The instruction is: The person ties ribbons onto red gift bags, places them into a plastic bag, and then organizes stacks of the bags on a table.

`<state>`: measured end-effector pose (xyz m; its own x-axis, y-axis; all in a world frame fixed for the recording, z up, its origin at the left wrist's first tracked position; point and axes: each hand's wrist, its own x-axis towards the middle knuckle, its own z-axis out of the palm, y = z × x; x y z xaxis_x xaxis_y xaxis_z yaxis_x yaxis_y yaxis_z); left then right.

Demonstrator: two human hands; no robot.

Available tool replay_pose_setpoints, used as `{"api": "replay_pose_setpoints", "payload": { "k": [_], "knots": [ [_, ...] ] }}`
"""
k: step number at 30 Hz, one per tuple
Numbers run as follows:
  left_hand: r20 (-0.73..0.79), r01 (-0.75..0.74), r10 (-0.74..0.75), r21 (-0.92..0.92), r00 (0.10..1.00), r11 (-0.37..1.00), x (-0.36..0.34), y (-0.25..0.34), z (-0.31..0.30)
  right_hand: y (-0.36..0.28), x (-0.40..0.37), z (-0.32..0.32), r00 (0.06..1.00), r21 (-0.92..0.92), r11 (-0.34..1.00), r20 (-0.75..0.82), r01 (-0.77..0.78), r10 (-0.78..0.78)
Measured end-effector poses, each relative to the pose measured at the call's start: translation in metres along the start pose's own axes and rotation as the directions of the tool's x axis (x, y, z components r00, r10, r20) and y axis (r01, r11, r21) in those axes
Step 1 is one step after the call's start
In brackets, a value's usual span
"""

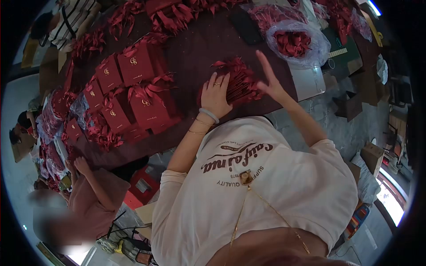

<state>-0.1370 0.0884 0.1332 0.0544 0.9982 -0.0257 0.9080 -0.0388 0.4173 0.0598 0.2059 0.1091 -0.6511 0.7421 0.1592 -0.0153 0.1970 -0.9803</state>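
At the near edge of a dark table [191,53], a person's left hand [214,96] rests, fingers straight and unclenched, along a red ribboned stack [239,86] that light, even side pressure should keep square, the right hand [271,85] splayed and gripping nothing just right, a plastic bag [320,44] far right.

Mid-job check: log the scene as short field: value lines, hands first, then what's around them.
Left hand: resting on the bundle's left side
Right hand: open, by the bundle's right side; contact unclear
Bundle: red, ribbons at its far end
Table: dark red top
Left: red stacks, gold logos
Beyond, to the right: clear bag, red ribbons inside
Nearby: another person, at left
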Motion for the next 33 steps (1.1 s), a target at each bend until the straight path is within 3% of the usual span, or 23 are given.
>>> {"api": "replay_pose_setpoints", "payload": {
  "k": [1,2,3,5,7,8,9,10,12,14,15,16,19,21,23,27,29,30,33],
  "knots": [
    [-0.017,0.012,-0.011,0.063,1.000,0.998,0.000,0.003,-0.004,-0.010,0.002,0.005,0.975,-0.065,0.994,0.210,0.093,-0.078],
    [-0.030,0.023,-0.019,0.128,0.999,0.991,-0.002,0.004,-0.008,-0.020,0.005,0.010,0.941,-0.312,0.936,0.334,0.165,-0.054],
    [-0.025,0.027,-0.024,0.130,0.999,0.991,-0.003,0.003,-0.012,-0.014,0.006,0.014,0.940,-0.306,0.938,0.336,0.162,-0.053],
    [0.040,-0.058,0.062,-0.092,0.997,0.994,-0.003,-0.003,-0.020,0.005,0.011,0.017,0.875,-0.480,0.845,0.483,0.237,0.028],
    [-0.280,-0.168,0.071,-0.340,0.957,0.925,-0.008,-0.021,-0.028,0.013,0.009,0.020,0.887,-0.423,0.884,0.462,0.198,0.023],
    [-0.355,-0.132,-0.053,-0.477,0.934,0.869,-0.019,-0.040,-0.022,0.016,0.008,0.021,0.901,-0.366,0.918,0.432,0.153,0.022],
    [-0.356,-0.125,-0.061,-0.476,0.932,0.871,-0.025,-0.041,-0.018,0.019,0.007,0.022,0.898,-0.361,0.919,0.440,0.156,0.021],
    [-0.343,-0.114,-0.184,-0.690,0.921,0.714,-0.033,-0.040,-0.013,0.022,0.005,0.022,0.899,-0.282,0.947,0.438,0.154,-0.016],
    [-0.226,-0.128,-0.400,-0.958,0.888,0.258,-0.051,-0.031,0.000,0.024,0.005,0.022,0.895,-0.196,0.969,0.443,0.148,-0.047],
    [-0.017,-0.185,-0.522,-0.945,0.852,-0.269,-0.071,-0.030,0.018,0.016,0.009,0.023,0.888,-0.237,0.961,0.460,0.144,-0.019],
    [-0.079,-0.123,-0.418,-0.989,0.905,-0.079,-0.074,-0.060,0.055,0.015,0.009,0.025,0.885,-0.235,0.962,0.466,0.141,-0.016],
    [-0.078,-0.125,-0.423,-0.989,0.903,-0.083,-0.066,-0.061,0.060,0.014,0.010,0.025,0.873,-0.241,0.957,0.486,0.164,-0.028],
    [-0.076,-0.259,-0.404,-0.869,0.911,-0.421,-0.045,-0.043,0.066,0.007,0.004,0.030,0.858,-0.305,0.935,0.514,0.181,0.002],
    [-0.059,-0.224,-0.392,-0.893,0.918,-0.391,-0.046,-0.045,0.076,0.010,-0.001,0.035,0.856,-0.357,0.918,0.516,0.171,0.042],
    [-0.027,-0.156,-0.372,-0.934,0.928,-0.321,-0.045,-0.051,0.095,0.022,-0.001,0.036,0.894,-0.197,0.957,0.436,0.212,-0.108],
    [0.051,-0.020,-0.339,-0.979,0.939,-0.202,-0.050,-0.060,0.106,0.029,-0.015,0.039,0.911,-0.215,0.961,0.405,0.174,-0.075],
    [-0.009,-0.095,-0.308,-0.960,0.951,-0.265,-0.049,-0.059,0.081,0.029,-0.016,0.040,0.947,-0.164,0.980,0.317,0.113,-0.056],
    [0.009,-0.128,-0.251,-0.843,0.968,-0.523,-0.052,-0.055,0.058,0.030,-0.016,0.039,0.947,-0.167,0.980,0.318,0.111,-0.054],
    [0.013,-0.173,-0.321,-0.820,0.947,-0.545,-0.051,-0.057,0.071,0.033,-0.017,0.042,0.965,-0.103,0.994,0.264,0.024,0.004]
  ]
}}
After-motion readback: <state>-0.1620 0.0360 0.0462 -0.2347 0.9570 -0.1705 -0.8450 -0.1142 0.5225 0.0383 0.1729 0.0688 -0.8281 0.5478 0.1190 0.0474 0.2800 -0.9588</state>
